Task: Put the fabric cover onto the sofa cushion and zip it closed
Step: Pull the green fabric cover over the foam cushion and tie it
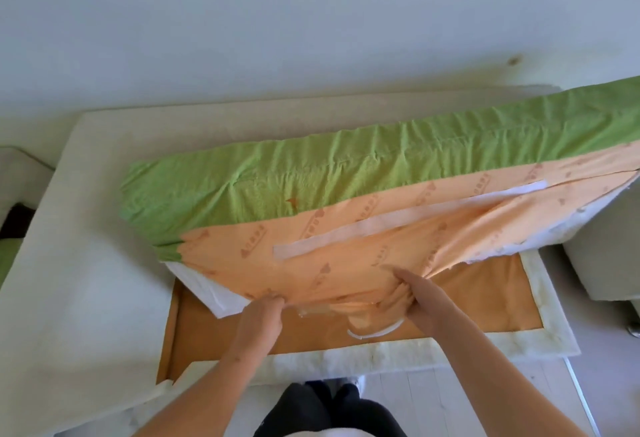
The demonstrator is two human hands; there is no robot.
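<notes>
Both hands pinching cover edge, cushion corner bare

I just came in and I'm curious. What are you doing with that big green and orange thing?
A person is putting a cover on a sofa cushion. The left hand and right hand both grip the cover's orange edge near the bottom. White cushion still shows at the corners, so the cover is not fully on yet.

Before you stands a cream sofa base with an orange fabric panel. The green-and-orange covered cushion rests tilted on it.
</notes>
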